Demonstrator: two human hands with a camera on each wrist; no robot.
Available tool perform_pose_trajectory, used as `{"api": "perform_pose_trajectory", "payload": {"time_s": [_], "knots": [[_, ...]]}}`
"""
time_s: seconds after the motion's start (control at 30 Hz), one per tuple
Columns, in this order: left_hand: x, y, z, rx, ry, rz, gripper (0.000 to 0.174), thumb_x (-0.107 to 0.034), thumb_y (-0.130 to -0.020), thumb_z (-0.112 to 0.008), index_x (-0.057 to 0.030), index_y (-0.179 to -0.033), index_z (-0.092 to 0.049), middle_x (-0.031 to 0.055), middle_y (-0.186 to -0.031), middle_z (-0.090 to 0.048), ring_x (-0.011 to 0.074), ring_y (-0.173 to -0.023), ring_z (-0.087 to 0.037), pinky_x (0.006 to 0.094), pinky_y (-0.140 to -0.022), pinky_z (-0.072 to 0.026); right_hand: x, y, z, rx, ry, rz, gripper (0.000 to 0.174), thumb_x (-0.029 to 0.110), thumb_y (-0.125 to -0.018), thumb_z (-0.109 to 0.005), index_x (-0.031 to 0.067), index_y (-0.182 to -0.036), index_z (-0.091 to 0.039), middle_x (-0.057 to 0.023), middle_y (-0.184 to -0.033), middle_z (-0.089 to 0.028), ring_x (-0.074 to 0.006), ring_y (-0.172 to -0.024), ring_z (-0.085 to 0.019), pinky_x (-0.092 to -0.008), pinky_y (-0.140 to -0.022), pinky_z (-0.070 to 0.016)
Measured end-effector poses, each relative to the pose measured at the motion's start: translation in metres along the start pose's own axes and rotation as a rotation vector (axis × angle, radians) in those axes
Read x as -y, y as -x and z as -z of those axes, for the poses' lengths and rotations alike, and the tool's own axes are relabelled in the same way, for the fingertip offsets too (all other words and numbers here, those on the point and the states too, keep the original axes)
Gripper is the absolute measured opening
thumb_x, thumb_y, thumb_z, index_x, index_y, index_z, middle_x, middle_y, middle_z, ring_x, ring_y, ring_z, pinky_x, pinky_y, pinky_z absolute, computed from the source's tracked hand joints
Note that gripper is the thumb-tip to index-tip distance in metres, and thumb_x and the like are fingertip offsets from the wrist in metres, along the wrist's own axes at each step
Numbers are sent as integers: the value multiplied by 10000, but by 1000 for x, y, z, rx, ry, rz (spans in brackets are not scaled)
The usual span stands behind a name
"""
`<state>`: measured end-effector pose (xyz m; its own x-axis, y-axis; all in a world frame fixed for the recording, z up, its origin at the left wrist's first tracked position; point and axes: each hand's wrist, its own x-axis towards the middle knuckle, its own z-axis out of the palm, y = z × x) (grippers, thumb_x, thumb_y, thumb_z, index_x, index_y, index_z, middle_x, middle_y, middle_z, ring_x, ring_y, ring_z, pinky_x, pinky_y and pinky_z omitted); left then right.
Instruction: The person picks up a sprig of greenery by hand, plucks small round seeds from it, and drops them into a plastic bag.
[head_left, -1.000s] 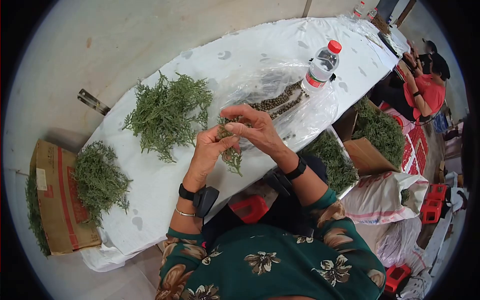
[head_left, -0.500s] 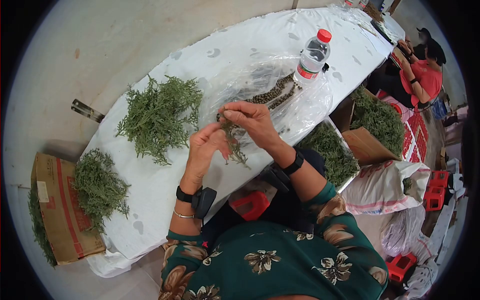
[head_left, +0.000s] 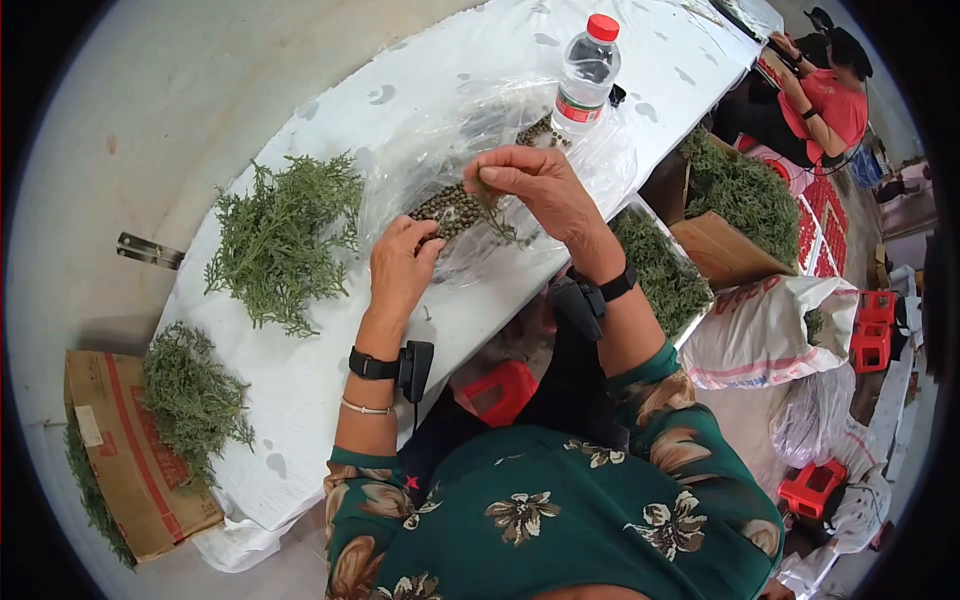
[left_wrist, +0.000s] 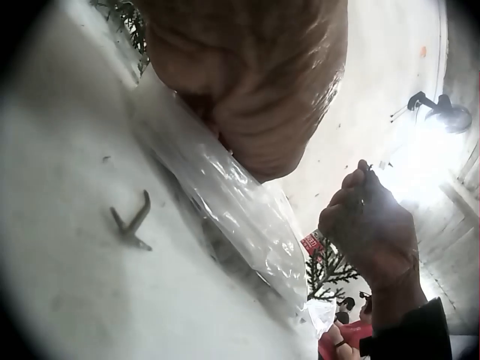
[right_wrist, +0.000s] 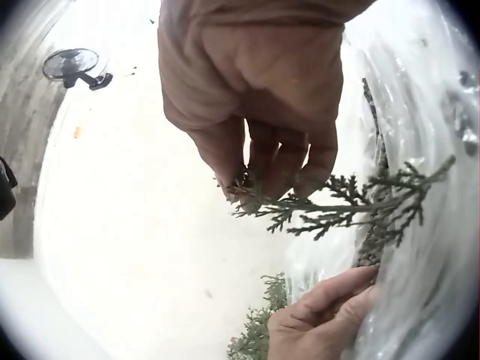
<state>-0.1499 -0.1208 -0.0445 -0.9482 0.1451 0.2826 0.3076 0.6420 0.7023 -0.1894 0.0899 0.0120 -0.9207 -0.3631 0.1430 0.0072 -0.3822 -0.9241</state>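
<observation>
My right hand (head_left: 545, 190) pinches one small green conifer-like sprig (right_wrist: 360, 206) between thumb and fingertips, raised over the plastic bag. The sprig's stem end points away from the fingers in the right wrist view. My left hand (head_left: 400, 265) is lower, its fingertips right at a pile of small round brownish beads (head_left: 455, 208) on the clear plastic bag (head_left: 385, 185). I cannot tell whether its thumb and fingers pinch a bead. A larger heap of green sprigs (head_left: 285, 240) lies on the white-covered table left of my left hand.
A water bottle (head_left: 588, 75) with a red cap stands on the bag's far end. At the table's left end are another sprig heap (head_left: 195, 390) and a cardboard box (head_left: 130, 450). To the right are a box of greenery (head_left: 655, 270) and a white sack (head_left: 770, 335). Another person (head_left: 835, 105) sits beyond.
My left hand has come away from the sprig and moved to the beads. The right hand keeps the sprig and has shifted right. The head view has turned, so the table appears shifted up and left.
</observation>
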Motion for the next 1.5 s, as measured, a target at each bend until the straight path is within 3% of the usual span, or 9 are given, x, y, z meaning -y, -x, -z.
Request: {"api": "perform_pose_trajectory", "payload": {"time_s": [0.13,0.27,0.43,0.53,0.57,0.67,0.8,1.07,1.5], "knots": [[-8,-2,1,36,-171,-108,161,-76,-748,-641,-28,-901,-654,82,-759,-564,227,-683,-576,315,-627,-456,-7,4,-3,-7,74,6,157,90,-837,-627,1,-963,-651,-53,-850,-654,-107,-755,-591,-244,-695,-472],[-8,-1,-2,15,-161,-122,152,-88,-753,-627,-45,-895,-659,92,-743,-553,267,-673,-572,347,-616,-451,-15,1,-5,-9,74,-37,128,84,-825,-635,-1,-920,-650,-23,-815,-639,-84,-725,-573,-223,-674,-463],[0,1,-2,11,-167,-80,150,-91,-761,-631,-49,-904,-653,77,-790,-569,233,-749,-581,340,-638,-455,-24,-2,-17,17,170,13,99,68,-821,-625,-3,-889,-642,10,-776,-615,-52,-724,-549,-199,-657,-445],[0,2,1,-161,373,84,127,-62,-812,-605,-25,-923,-654,57,-804,-610,160,-681,-572,287,-580,-443,-27,-2,-27,4,228,7,97,66,-818,-622,-1,-886,-638,24,-755,-600,-35,-708,-522,-190,-636,-426],[1,3,5,-168,369,83,127,-62,-812,-605,-25,-923,-654,57,-804,-610,160,-681,-572,287,-580,-443,-28,-1,-30,5,271,15,93,68,-816,-621,0,-878,-634,29,-745,-591,-31,-700,-509,-189,-626,-416],[4,7,19,-127,1141,356,135,-47,-850,-586,7,-958,-646,72,-841,-635,110,-649,-545,243,-551,-422,-33,1,-42,10,347,36,86,71,-812,-620,2,-862,-625,40,-724,-574,-23,-683,-482,-186,-605,-397],[2,10,27,-70,1467,454,163,-45,-850,-590,26,-991,-632,101,-868,-640,123,-660,-546,253,-565,-426,-38,3,-49,-7,332,40,83,81,-808,-618,4,-838,-610,49,-698,-552,-20,-669,-458,-184,-594,-380],[3,13,24,7,1660,456,179,-35,-850,-580,17,-1015,-625,101,-863,-638,129,-683,-544,271,-584,-424,-43,3,-55,-7,348,43,91,92,-813,-613,3,-834,-610,41,-691,-554,-21,-658,-463,-185,-588,-387],[-3,13,27,7,1608,444,213,-26,-858,-559,19,-1061,-605,84,-874,-622,130,-703,-539,279,-596,-427,-33,6,-59,39,365,73,105,100,-821,-622,0,-856,-621,12,-714,-598,-40,-662,-497,-206,-598,-418]]}}
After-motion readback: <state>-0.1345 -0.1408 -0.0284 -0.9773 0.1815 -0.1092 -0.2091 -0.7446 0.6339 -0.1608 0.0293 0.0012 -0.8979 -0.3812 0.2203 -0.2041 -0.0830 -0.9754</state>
